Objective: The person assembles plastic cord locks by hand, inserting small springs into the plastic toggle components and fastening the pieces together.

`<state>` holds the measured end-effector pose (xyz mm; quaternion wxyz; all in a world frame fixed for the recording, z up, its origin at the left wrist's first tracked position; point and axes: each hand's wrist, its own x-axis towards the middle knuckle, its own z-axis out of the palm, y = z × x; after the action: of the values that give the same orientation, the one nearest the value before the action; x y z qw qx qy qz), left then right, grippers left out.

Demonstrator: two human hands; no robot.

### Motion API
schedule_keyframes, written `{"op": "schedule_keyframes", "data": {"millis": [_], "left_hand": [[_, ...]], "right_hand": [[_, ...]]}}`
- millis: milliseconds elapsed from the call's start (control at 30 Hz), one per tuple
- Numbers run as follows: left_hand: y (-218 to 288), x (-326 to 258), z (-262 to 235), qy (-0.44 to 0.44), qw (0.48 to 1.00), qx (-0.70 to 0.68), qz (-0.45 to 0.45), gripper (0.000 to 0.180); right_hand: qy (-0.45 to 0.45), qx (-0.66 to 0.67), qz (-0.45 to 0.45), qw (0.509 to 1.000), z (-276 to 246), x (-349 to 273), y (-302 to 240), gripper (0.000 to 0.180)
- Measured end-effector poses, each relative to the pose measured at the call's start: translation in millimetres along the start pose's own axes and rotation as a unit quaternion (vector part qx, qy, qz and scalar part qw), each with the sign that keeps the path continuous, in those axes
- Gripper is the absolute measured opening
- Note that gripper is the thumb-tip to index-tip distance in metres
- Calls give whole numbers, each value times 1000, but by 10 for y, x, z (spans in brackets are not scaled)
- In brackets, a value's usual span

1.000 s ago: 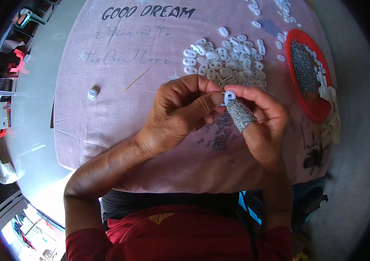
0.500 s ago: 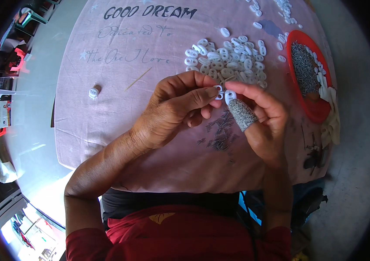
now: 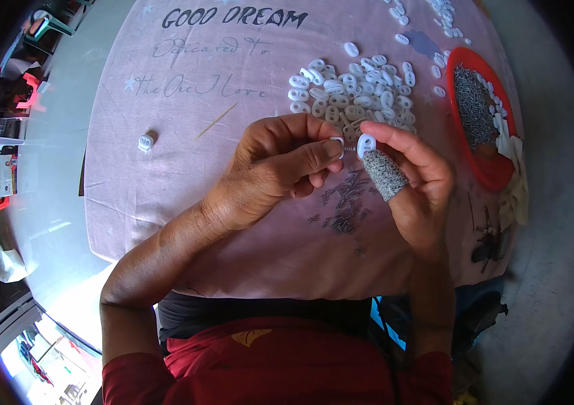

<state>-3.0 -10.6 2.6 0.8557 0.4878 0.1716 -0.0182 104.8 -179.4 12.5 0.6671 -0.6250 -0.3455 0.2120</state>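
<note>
Pinched between thumb and forefinger of the right hand (image 3: 415, 189): a small white plastic piece (image 3: 366, 144), thumb wrapped in a grey knitted sleeve (image 3: 384, 175). Closed likewise on a second small white piece (image 3: 336, 141): the fingertips of the left hand (image 3: 280, 169), curled tight, knuckles up. Between the two pieces, a thin metal pin or spring (image 3: 350, 148), seemingly bridging them, held just above the cloth. Likely slip from here: pin so fine and pieces so small that a slight twist or a loosened pinch could drop one into the scatter of dark pins (image 3: 344, 202) lying directly below on the cloth, hard to pick out again; a skewed push could also bend the pin or jam it off-line. Just beyond the hands, a heap of white plastic pieces (image 3: 351, 91), more strewn toward the far edge. To the right, a red dish (image 3: 486, 172) filled with grey metal pins, a few white pieces along its rim. Off to the left, a lone white piece (image 3: 146, 142) and a thin wooden stick (image 3: 216, 121). Underneath it all, a pink cloth (image 3: 165, 189) with dark lettering, draped over a round pale table (image 3: 50, 202). Around it, grey floor on the right, cluttered shelves and chairs at the far left, blurred by the lens.
</note>
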Motion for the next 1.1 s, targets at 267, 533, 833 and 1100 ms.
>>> {"op": "schedule_keyframes", "data": {"millis": [267,533,833,1100], "left_hand": [[16,-8,6,8,999,34,19,17],[-4,-7,-11,-3,995,84,47,21],[13,2,3,-16,998,60,32,20],[18,6,-25,-17,1000,9,12,19]], "right_hand": [[-30,-38,-8,999,-14,-6,-11,35],[-41,-78,-25,996,-32,-7,34,38],[-36,-85,-33,995,-26,-26,23,38],[-34,-34,-14,999,-30,-22,20,35]]}}
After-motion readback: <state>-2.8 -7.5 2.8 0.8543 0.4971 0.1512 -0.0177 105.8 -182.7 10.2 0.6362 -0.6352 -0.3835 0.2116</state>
